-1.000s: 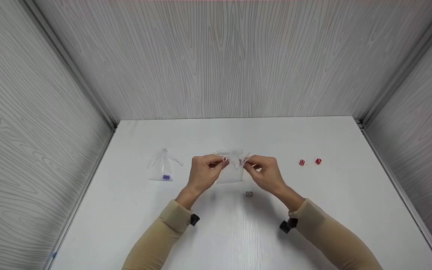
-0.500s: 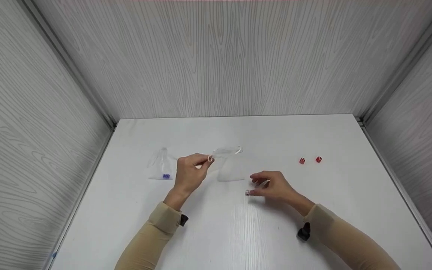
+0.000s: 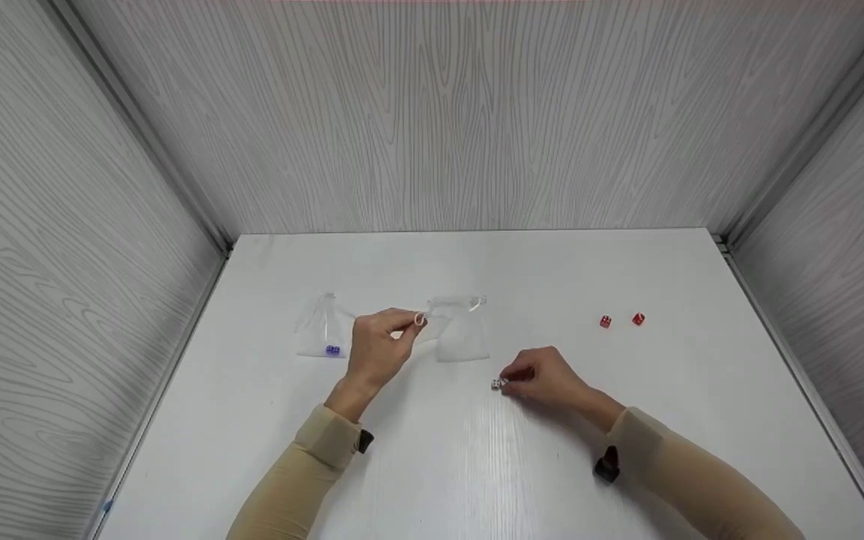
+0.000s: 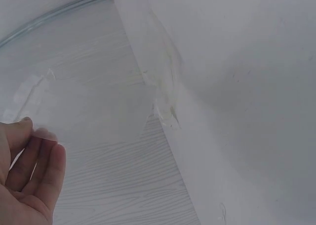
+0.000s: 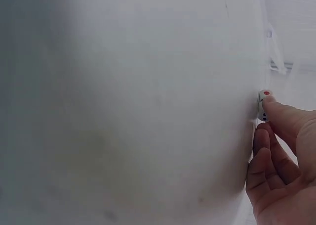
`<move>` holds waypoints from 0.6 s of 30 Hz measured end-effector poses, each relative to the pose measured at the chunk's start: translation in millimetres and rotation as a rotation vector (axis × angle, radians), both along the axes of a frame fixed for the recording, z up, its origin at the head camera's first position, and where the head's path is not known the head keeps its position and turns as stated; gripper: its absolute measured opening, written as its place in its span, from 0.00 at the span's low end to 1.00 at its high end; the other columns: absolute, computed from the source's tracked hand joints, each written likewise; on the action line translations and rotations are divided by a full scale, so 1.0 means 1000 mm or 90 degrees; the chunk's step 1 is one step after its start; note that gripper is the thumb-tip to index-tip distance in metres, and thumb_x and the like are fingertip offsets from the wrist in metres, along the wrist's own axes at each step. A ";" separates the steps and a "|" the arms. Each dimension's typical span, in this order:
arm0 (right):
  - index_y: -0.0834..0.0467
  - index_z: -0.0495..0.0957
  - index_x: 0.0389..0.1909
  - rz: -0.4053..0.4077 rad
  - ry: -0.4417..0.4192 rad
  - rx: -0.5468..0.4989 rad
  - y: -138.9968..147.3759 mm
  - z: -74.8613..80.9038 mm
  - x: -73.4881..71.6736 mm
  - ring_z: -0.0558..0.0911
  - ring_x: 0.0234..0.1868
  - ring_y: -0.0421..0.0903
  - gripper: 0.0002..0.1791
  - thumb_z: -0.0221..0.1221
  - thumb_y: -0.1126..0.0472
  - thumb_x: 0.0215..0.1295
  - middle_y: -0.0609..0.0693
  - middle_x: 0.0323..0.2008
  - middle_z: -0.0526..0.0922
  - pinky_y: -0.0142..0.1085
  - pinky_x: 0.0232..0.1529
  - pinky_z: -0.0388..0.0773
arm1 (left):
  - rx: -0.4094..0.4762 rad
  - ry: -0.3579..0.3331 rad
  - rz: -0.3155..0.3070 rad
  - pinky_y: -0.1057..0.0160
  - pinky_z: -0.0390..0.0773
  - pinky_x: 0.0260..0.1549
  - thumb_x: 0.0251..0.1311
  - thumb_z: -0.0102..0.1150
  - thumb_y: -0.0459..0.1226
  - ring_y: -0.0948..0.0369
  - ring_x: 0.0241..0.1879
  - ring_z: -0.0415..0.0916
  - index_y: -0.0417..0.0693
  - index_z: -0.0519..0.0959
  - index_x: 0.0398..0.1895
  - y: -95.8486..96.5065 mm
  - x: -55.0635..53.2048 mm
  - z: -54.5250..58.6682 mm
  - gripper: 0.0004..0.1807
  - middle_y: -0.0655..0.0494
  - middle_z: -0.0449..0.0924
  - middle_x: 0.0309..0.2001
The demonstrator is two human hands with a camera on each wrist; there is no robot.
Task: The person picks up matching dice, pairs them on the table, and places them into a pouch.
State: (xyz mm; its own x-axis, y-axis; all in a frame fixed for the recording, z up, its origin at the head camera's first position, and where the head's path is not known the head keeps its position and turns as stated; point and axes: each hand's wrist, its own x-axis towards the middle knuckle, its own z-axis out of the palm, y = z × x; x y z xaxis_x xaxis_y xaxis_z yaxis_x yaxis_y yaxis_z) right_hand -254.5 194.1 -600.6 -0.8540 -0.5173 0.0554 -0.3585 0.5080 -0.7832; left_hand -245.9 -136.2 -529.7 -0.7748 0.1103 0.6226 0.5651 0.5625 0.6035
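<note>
My left hand [image 3: 381, 341] pinches the white drawstring loop of a clear drawstring bag [image 3: 463, 343] near the table's middle. In the left wrist view, thumb and fingertips hold the see-through material [image 4: 46, 133]. Two white dice [image 3: 496, 384] sit side by side on the table, below and right of this bag. My right hand [image 3: 548, 379] pinches at them, thumb and forefinger on the right-hand die. The right wrist view shows the thumb over the dice [image 5: 262, 112], one with a red pip, and the other fingers curled underneath.
A second clear drawstring bag [image 3: 319, 326] lies at the left with blue dice [image 3: 333, 350] inside. Two red dice, one nearer [image 3: 605, 322] and one farther right [image 3: 638, 319], rest at the right. Wood-grain panels [image 3: 432, 112] wall in the white table [image 3: 432, 465].
My right hand has let go of the bag's right side, moved down to the white dice and closed its fingers there. The left hand has shifted left, still holding the loop.
</note>
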 end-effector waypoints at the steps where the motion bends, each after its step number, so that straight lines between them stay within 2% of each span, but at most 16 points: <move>1: 0.59 0.96 0.46 -0.002 -0.001 0.002 0.000 0.000 0.000 0.85 0.37 0.33 0.09 0.79 0.66 0.66 0.54 0.39 0.95 0.24 0.41 0.82 | -0.001 -0.003 0.001 0.53 0.95 0.40 0.71 0.75 0.31 0.54 0.38 0.96 0.42 0.96 0.42 0.000 0.000 0.000 0.04 0.49 0.97 0.39; 6: 0.58 0.95 0.48 -0.025 -0.019 0.000 0.003 0.006 0.001 0.87 0.39 0.36 0.09 0.77 0.65 0.69 0.54 0.41 0.96 0.26 0.42 0.84 | -0.005 -0.025 0.004 0.54 0.96 0.42 0.72 0.75 0.32 0.55 0.39 0.96 0.43 0.96 0.44 0.000 0.001 0.001 0.04 0.49 0.97 0.40; 9: 0.58 0.95 0.48 -0.038 0.002 -0.015 0.003 0.018 -0.002 0.87 0.39 0.37 0.09 0.77 0.64 0.69 0.53 0.42 0.96 0.27 0.43 0.84 | -0.008 -0.035 0.003 0.54 0.96 0.43 0.72 0.74 0.32 0.55 0.40 0.96 0.43 0.96 0.44 0.001 0.001 0.001 0.05 0.49 0.97 0.41; 12: 0.57 0.96 0.48 -0.046 0.042 -0.049 -0.001 0.038 -0.006 0.88 0.40 0.36 0.08 0.77 0.64 0.70 0.52 0.42 0.97 0.28 0.43 0.85 | -0.013 -0.042 0.002 0.54 0.95 0.42 0.72 0.74 0.32 0.55 0.40 0.96 0.43 0.96 0.45 0.002 0.002 0.003 0.05 0.50 0.97 0.41; 18: 0.54 0.96 0.47 -0.055 0.108 -0.143 -0.016 0.088 -0.015 0.89 0.41 0.34 0.07 0.77 0.64 0.70 0.53 0.42 0.97 0.27 0.43 0.86 | -0.020 -0.017 -0.010 0.55 0.95 0.40 0.72 0.74 0.32 0.56 0.38 0.95 0.44 0.96 0.43 0.006 0.004 0.005 0.04 0.51 0.97 0.39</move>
